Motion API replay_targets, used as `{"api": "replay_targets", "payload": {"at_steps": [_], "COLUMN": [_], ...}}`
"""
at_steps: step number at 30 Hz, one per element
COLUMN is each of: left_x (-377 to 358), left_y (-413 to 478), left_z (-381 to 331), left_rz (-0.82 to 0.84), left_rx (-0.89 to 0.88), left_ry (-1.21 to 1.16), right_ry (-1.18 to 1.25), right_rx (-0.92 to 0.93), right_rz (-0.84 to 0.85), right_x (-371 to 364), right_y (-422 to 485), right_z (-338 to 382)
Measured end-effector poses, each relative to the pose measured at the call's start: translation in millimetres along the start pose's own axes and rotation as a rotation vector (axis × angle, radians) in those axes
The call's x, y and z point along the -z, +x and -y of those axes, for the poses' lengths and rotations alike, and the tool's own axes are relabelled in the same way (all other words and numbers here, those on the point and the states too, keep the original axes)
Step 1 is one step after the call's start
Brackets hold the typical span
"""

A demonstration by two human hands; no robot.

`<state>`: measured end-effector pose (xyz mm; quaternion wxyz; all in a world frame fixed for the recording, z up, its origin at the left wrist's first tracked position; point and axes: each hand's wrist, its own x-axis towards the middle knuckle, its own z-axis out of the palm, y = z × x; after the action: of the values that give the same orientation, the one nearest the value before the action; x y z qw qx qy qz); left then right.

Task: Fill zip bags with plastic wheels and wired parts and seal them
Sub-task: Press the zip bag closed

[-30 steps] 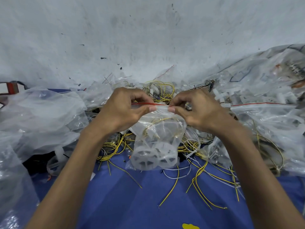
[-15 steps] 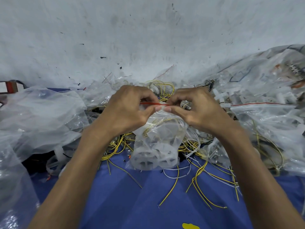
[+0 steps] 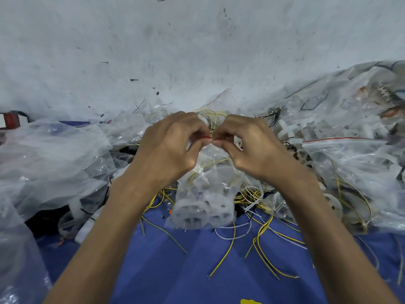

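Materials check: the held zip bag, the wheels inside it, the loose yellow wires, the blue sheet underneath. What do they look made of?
Zip bag: thin clear plastic film, glossy; it crinkles and shows its contents.
Wheels: translucent white moulded plastic, matt, with spokes.
Yellow wires: likely plastic-insulated metal; smooth jacket, and they hold their bends.
Blue sheet: probably cloth or soft sheeting; matt, with creases.

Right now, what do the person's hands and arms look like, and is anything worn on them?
Both are bare. The left hand and right hand wear no gloves, and I see no ring on the fingers that show. The left forearm and right forearm have no sleeve, watch or bracelet down to the picture's edge.
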<state>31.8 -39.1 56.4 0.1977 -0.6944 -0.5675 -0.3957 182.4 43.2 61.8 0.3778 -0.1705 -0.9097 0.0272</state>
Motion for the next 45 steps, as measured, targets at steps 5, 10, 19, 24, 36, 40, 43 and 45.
{"api": "replay_targets", "payload": {"at_steps": [5,10,19,24,36,40,43,45], "left_x": [-6,2,-5,-3,3,-7,-10,-7], "left_y": [-2,2,0,-1,-1,2,4,5], "left_z": [-11,-7,2,14,25,17,11,8], "left_rz": [-0.073,-0.063,-0.098,-0.081,-0.044,-0.062,-0.132,-0.201], "left_rx": [0.003,0.108,0.254,0.284,0.355,0.347,0.315,0.266], "left_ry": [0.091,0.028,0.096,0.063,0.059,0.031,0.039,0.024], "right_ry": [-0.268,-0.061,-0.220,-0.152,-0.189,-0.225,-0.317,-0.125], "right_rx": [0.031,-0.028,-0.140,-0.204,-0.334,-0.390,-0.292,-0.173], "right_rz": [-0.091,-0.134,-0.113,-0.044,-0.085,-0.350,-0.395,-0.162], "right_x": [-5,-1,-18,-14,-18,-22,-30,-37], "right_y": [-1,1,-2,-2,-4,-5,-5,-3], "right_z": [6,3,-5,-7,-15,-12,-2,10]}}
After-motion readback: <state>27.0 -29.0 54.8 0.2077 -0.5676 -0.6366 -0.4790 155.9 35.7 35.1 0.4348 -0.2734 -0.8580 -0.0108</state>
